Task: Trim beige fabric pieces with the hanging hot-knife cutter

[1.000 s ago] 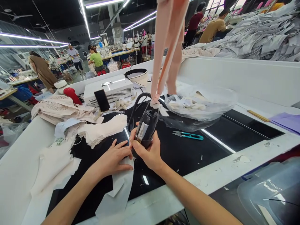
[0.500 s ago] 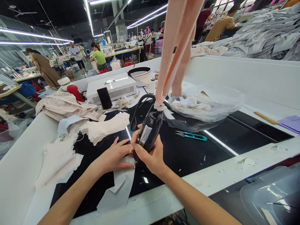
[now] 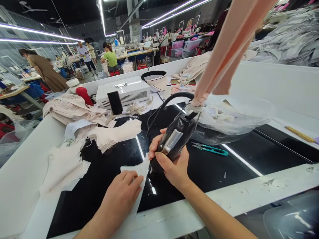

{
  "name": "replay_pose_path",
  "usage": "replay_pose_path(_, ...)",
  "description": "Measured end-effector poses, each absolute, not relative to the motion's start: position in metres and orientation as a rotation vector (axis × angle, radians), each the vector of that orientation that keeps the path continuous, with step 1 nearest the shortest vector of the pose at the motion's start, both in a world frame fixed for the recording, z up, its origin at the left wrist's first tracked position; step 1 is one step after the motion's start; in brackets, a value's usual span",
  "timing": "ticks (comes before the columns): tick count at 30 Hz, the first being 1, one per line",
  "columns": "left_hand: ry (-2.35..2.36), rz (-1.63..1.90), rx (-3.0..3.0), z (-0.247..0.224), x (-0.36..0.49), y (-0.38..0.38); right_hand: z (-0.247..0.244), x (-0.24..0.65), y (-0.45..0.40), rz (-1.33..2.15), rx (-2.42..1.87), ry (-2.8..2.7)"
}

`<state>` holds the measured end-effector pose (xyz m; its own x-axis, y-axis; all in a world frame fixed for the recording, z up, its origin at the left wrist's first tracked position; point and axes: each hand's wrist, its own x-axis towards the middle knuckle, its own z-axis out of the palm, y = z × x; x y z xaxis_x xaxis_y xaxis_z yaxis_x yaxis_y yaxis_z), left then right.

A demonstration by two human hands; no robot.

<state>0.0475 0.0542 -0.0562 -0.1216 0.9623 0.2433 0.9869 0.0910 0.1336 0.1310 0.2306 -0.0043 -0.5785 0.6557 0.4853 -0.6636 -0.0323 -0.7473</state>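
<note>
My right hand point(image 3: 174, 162) is wrapped round a black handheld tool point(image 3: 178, 132) with a silver plate, tilted, its lower end close to the black glossy surface point(image 3: 99, 199). Peach cloth strips point(image 3: 224, 56) are tied at the tool's top, beside its cable. Under my left hand point(image 3: 126, 191) lies a pale fabric piece point(image 3: 143, 169), whose edge reaches the tool's lower end. The fingers of my left hand are bent and pressed together on the fabric.
Teal thread snips point(image 3: 211, 149) lie right of the tool, before a clear plastic bag point(image 3: 239, 116) of scraps. Fabric stacks point(image 3: 117, 132), a phone point(image 3: 115, 102) and a white metal box point(image 3: 124, 91) stand left and behind. Several people work further back.
The tool in my right hand has shifted right and tilted more. My left hand has moved down and drawn its spread fingers together. The view has shifted slightly.
</note>
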Motion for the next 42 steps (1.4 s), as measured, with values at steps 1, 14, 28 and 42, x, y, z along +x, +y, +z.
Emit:
replay_pose_path(1,-2.231,-0.405,-2.059,-0.058,0.045,0.051,-0.004,0.131,0.230,1.771,0.022,-1.287)
replay_pose_path(14,-2.087,-0.535,-2.186,-0.050,0.002,0.064,-0.009,0.141,0.221,1.800,0.089,-1.337)
replay_pose_path(28,-2.014,-0.515,-2.149,-0.069,-0.007,0.072,-0.011,0.158,0.228,1.752,0.086,-1.372)
replay_pose_path(42,-2.109,-0.571,-2.153,-0.065,-0.004,0.067,-0.006,0.101,0.229,1.756,0.035,-1.277)
